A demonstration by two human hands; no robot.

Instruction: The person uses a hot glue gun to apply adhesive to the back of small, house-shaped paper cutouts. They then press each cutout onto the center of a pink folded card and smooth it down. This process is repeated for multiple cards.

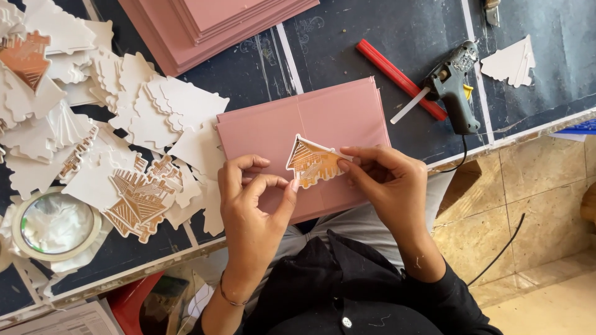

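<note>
Near the front edge of the dark table (347,37), both hands hold one small cut-out shaped like a house (312,162), white with gold lines. It sits just above a pink card (298,124) that lies flat there. The left hand (251,205) pinches its bottom edge with thumb and finger, and the right hand (382,180) pinches its right side the same way. The cut-out looks thin, light and a bit bendy, so I think it could crease or tear, and the edges seem the best place to hold it. By the left edge lies a big heap of more cut-outs (124,130) and a roll of tape (54,224). A glue gun (456,87) and a red stick (397,77) lie toward the right side, and a pink stack (211,25) rests at the back edge. Nothing blocks the hands.
</note>
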